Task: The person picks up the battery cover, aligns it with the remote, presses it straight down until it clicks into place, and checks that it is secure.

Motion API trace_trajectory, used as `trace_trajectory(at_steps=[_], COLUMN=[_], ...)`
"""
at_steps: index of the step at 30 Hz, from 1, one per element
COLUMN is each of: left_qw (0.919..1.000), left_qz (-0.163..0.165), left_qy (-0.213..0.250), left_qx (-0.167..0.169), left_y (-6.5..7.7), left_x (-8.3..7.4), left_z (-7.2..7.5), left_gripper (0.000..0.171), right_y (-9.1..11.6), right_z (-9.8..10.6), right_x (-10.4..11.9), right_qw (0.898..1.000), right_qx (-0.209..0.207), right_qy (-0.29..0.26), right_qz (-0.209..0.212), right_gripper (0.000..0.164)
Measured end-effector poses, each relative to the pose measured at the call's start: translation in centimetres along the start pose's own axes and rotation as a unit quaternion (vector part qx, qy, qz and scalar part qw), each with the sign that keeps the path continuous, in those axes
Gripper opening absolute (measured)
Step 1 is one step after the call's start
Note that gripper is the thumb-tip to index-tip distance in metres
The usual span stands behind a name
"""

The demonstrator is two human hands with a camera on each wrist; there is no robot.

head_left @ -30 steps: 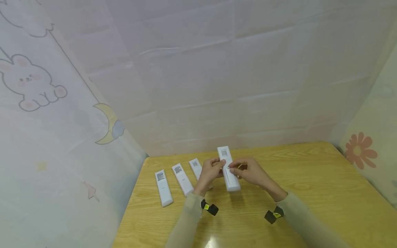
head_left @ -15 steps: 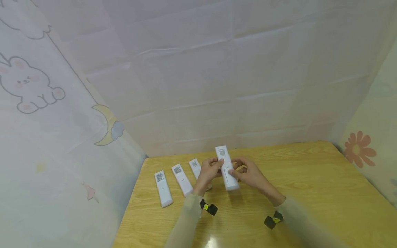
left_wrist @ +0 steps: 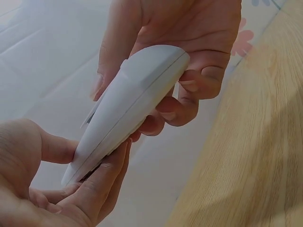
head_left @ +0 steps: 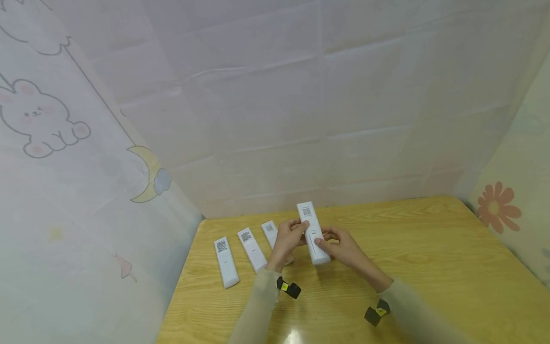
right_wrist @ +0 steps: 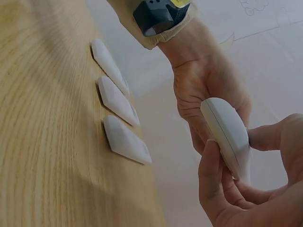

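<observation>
A white remote control (head_left: 312, 228) is held above the table, its back side with a printed code facing up. My left hand (head_left: 289, 237) grips the upper part, thumb on the back and fingers beneath. On the lower part my right hand (head_left: 347, 248) holds it, with the thumb on the battery cover (head_left: 316, 247) and curled fingers underneath. In the left wrist view the cover's edge (left_wrist: 89, 116) stands slightly raised from the remote's body (left_wrist: 125, 106). The remote's front is turned away in the head view.
Three more white remotes lie back side up on the wooden table (head_left: 412, 267) at left: a left one (head_left: 227, 262), a middle one (head_left: 252, 249) and a right one (head_left: 269, 231), partly behind my left hand. A fabric-like backdrop (head_left: 266, 167) stands behind the table.
My right index finger has left the remote's back and gone to its side and underside. The right thumb has slid down slightly on the cover. The remote has shifted slightly left.
</observation>
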State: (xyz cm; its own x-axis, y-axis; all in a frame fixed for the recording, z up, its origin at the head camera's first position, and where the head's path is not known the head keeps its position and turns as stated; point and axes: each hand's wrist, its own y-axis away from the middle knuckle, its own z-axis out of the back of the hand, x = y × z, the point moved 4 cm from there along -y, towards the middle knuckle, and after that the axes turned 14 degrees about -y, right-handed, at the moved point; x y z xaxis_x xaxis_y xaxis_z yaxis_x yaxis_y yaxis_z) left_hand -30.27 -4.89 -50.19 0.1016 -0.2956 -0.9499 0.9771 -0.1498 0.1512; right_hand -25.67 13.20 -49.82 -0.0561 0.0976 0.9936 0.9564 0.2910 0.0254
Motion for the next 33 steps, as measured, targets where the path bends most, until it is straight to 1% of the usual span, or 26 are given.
trace_trajectory(at_steps=[4, 7, 11, 17, 20, 23, 26, 30, 33], left_qw=[1.0, 1.0, 0.9999, 0.9996, 0.9995, 0.9995, 0.9994, 0.9994, 0.9994], left_qz=[-0.002, -0.004, -0.01, -0.011, -0.012, -0.011, -0.013, -0.011, -0.008], left_qy=[0.004, 0.003, 0.004, 0.017, 0.012, 0.006, 0.002, 0.01, 0.016], left_qx=[0.002, 0.003, 0.009, 0.02, 0.027, 0.03, 0.032, 0.031, 0.029], left_y=[0.0, 0.0, 0.0, -0.3, -0.5, -0.6, -0.8, -1.0, -1.0], left_x=[0.1, 0.1, 0.0, -0.1, -0.2, -0.4, -0.6, -0.8, -1.0], left_z=[0.1, 0.2, 0.4, 0.8, 1.0, 1.1, 1.3, 1.4, 1.5], left_gripper=[0.053, 0.054, 0.052, 0.046, 0.046, 0.046, 0.048, 0.053, 0.054], right_y=[0.1, 0.0, 0.0, -0.1, -0.2, -0.5, -0.8, -1.2, -1.3], right_z=[-0.1, -0.2, -0.1, 0.0, 0.1, 0.2, 0.4, 0.5, 0.4], right_x=[-0.4, -0.6, -0.6, -0.3, -0.2, -0.2, -0.4, -0.5, -0.4], right_qw=[0.999, 0.998, 0.997, 0.997, 0.997, 0.997, 0.997, 0.996, 0.996], right_qx=[0.013, 0.026, 0.03, 0.035, 0.042, 0.045, 0.033, 0.023, 0.028], right_qy=[-0.027, -0.044, -0.063, -0.062, -0.059, -0.06, -0.064, -0.064, -0.062], right_qz=[-0.02, -0.027, -0.036, -0.03, -0.027, -0.03, -0.042, -0.053, -0.052], right_gripper=[0.055, 0.055, 0.055, 0.053, 0.053, 0.054, 0.055, 0.055, 0.057])
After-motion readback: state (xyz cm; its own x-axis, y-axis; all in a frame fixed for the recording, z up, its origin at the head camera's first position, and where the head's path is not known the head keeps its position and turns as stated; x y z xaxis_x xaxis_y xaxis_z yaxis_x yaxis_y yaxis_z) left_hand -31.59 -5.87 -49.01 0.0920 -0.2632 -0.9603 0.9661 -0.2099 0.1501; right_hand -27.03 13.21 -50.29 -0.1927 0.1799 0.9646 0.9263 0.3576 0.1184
